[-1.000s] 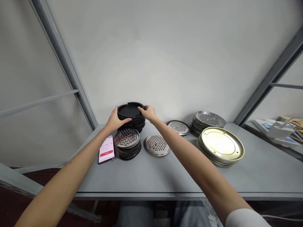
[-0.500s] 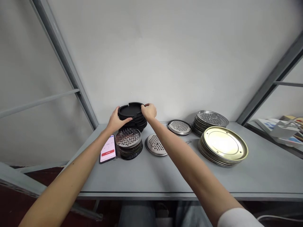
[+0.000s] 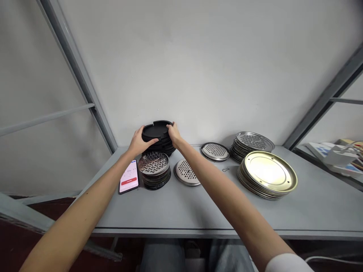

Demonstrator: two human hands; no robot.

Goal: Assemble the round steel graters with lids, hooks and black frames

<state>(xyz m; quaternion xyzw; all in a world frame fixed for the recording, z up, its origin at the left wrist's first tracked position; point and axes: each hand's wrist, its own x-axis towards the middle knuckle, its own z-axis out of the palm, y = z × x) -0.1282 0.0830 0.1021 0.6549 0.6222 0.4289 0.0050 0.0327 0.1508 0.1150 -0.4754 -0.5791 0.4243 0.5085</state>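
A stack of black round trays with notched rims (image 3: pixel 155 131) stands at the back left of the table, against the wall. My left hand (image 3: pixel 139 142) grips the left side of the top tray, its thumb along the front rim. On the right side of the same rim, my right hand (image 3: pixel 173 135) holds with fingers behind and thumb inside. In front of them is a pile of round metal grater discs (image 3: pixel 154 164). Another perforated metal disc (image 3: pixel 185 172) lies right of that pile, partly covered by my right forearm.
A phone (image 3: pixel 129 176) showing a timer lies at the left. Toward the right are a perforated disc in a black ring (image 3: pixel 215 151), a small metal clip (image 3: pixel 225 169), a stack of grater discs (image 3: pixel 253 141) and a stack of gold-coloured round plates (image 3: pixel 269 172). Metal posts (image 3: pixel 85 83) flank the table.
My right hand has shifted slightly left and its fingers lie more over the rim. My left hand keeps its hold. The metal clip shows more fully beside my forearm.
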